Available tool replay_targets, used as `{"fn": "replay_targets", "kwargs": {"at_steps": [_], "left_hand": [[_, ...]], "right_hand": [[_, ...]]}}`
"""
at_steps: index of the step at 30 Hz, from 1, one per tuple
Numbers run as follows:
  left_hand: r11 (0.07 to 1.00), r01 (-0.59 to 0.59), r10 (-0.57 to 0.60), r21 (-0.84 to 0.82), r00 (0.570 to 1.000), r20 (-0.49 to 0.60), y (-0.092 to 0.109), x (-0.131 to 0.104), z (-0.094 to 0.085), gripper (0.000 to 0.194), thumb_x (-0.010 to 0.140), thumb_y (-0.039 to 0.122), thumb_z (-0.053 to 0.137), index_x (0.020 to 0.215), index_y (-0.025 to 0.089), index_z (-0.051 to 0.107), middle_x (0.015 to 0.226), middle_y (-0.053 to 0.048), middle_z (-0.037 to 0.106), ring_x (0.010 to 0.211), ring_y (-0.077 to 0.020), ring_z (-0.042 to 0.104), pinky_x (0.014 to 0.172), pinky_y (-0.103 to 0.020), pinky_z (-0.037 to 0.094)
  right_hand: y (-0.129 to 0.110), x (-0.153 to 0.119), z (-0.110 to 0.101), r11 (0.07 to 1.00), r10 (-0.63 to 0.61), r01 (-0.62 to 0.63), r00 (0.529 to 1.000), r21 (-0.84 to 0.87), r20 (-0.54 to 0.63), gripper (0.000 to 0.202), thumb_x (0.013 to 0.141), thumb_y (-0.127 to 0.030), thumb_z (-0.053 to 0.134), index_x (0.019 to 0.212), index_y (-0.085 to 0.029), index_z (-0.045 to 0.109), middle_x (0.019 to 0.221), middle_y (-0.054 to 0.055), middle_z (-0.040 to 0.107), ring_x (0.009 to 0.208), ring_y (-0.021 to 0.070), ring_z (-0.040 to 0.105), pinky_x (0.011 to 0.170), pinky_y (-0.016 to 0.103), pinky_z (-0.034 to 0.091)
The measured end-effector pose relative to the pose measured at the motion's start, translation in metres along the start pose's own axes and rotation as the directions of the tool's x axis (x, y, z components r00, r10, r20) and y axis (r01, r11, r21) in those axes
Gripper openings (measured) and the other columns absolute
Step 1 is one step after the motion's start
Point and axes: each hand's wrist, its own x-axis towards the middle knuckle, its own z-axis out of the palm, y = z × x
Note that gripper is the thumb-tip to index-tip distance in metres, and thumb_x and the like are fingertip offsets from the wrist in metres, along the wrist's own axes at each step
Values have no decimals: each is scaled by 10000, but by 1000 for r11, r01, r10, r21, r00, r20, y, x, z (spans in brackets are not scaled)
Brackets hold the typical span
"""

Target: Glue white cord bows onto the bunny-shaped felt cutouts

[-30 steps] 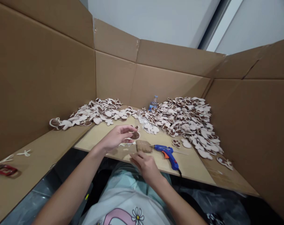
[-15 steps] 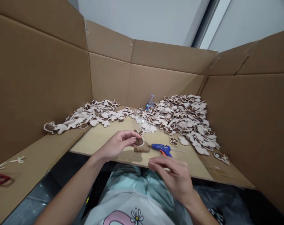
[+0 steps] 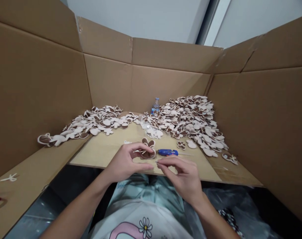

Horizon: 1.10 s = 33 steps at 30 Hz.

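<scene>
A brown, rabbit-shaped felt piece [image 3: 148,154] with a pale cord outline lies under the fingertips of my left hand [image 3: 127,161]. The left index finger rests across it while the thumb stands apart below. My right hand [image 3: 182,172] is closed in a pinch close to the left thumb. Something tiny shows at its fingertips, too small to name. Just beyond the right hand lies a blue hot glue gun [image 3: 168,152], its lower part hidden by that hand. A clear glue stick [image 3: 187,154] extends from its back.
Heaps of felt pieces lie at the left [image 3: 91,122] and right [image 3: 190,116]. A water bottle [image 3: 155,105] stands between them near a clear plastic bag [image 3: 146,122]. Cardboard walls [image 3: 166,79] surround the board [image 3: 98,149]. Pale cord bows [image 3: 9,178] lie far left.
My left thumb has moved away from the fingers, and the rabbit piece now lies lower under them. My right hand has come closer to the left. The view has shifted slightly.
</scene>
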Motion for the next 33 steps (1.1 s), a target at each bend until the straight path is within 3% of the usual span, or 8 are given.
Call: {"fn": "replay_targets", "kwargs": {"at_steps": [7, 12, 17, 22, 28, 30, 33], "left_hand": [[1000, 26, -26, 5, 1000, 11, 0, 0, 4, 272, 707, 229, 802, 955, 172, 707, 930, -41, 702, 859, -167, 621, 822, -331, 503], [999, 46, -46, -5, 999, 13, 2, 0, 8, 196, 750, 234, 763, 928, 173, 709, 917, -41, 709, 842, -167, 633, 806, -326, 506], [999, 44, -44, 4, 999, 9, 1, 0, 9, 121, 790, 204, 712, 909, 181, 714, 931, -41, 721, 873, -172, 648, 811, -317, 505], [998, 57, -57, 12, 998, -1, 4, 0, 9, 84, 796, 212, 707, 872, 177, 717, 916, -39, 721, 865, -169, 651, 795, -296, 501], [997, 76, -76, 10, 997, 11, 6, -1, 10, 87, 798, 243, 710, 849, 174, 715, 881, -38, 719, 820, -162, 646, 762, -290, 497], [995, 97, -96, -14, 995, 29, 5, -1, 10, 90, 797, 247, 707, 844, 171, 711, 865, -35, 711, 807, -159, 640, 750, -288, 491], [990, 131, -128, -59, 990, 65, 5, -1, 9, 82, 791, 242, 704, 826, 169, 701, 823, -25, 688, 778, -154, 624, 731, -285, 476]], "right_hand": [[0, 3, 3, 990, -142, 141, 990, -24, -24, 232, 838, -36, 630, 966, -196, 739, 820, 49, 724, 733, 133, 685, 657, 242, 566], [-3, 3, 1, 988, -134, 134, 991, -82, 4, 248, 861, -64, 602, 977, -227, 747, 820, 47, 738, 719, 143, 700, 637, 249, 582], [-5, 3, 2, 984, -103, 93, 993, -153, -55, 212, 830, -125, 674, 998, -241, 734, 841, 32, 775, 711, 162, 727, 663, 258, 604], [-3, 0, 3, 993, 12, -21, 997, -116, -80, 203, 811, -161, 714, 1005, -216, 692, 759, -3, 764, 627, 127, 713, 637, 209, 590], [-5, -1, 3, 981, 186, -183, 982, 62, -45, 66, 802, -227, 723, 842, -194, 682, 727, 16, 734, 577, 122, 684, 544, 204, 571], [-6, 1, 4, 938, 305, -300, 952, 175, -5, 123, 778, -275, 745, 824, -189, 671, 676, 16, 719, 549, 130, 675, 516, 215, 566], [-5, 7, 4, 808, 483, -487, 870, 333, 101, 248, 701, -338, 803, 805, -183, 640, 587, -4, 687, 494, 129, 647, 478, 221, 550]]}}
